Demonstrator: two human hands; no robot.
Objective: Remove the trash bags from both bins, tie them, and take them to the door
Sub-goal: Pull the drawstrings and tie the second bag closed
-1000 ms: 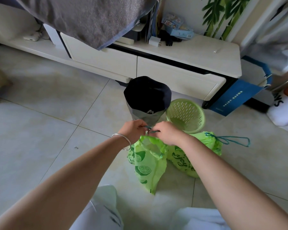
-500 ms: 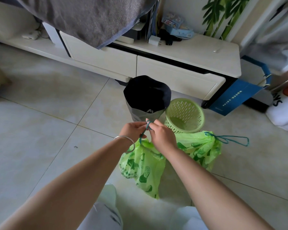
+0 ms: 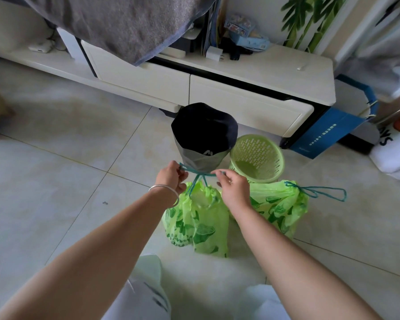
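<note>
Left hand (image 3: pixel 171 179): pinching one end of the teal drawstring (image 3: pixel 198 174). Drawstring runs level between the hands, crossing above the near green trash bag (image 3: pixel 199 225), which hangs below both. Right hand (image 3: pixel 232 189): pinching the other end. Second green bag (image 3: pixel 280 204): on floor right, cinched.

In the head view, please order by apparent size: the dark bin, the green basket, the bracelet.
1. dark bin
2. green basket, slightly smaller, though it sits a bit farther back, so the gap is uncertain
3. bracelet on the left wrist, clearly smallest
</note>
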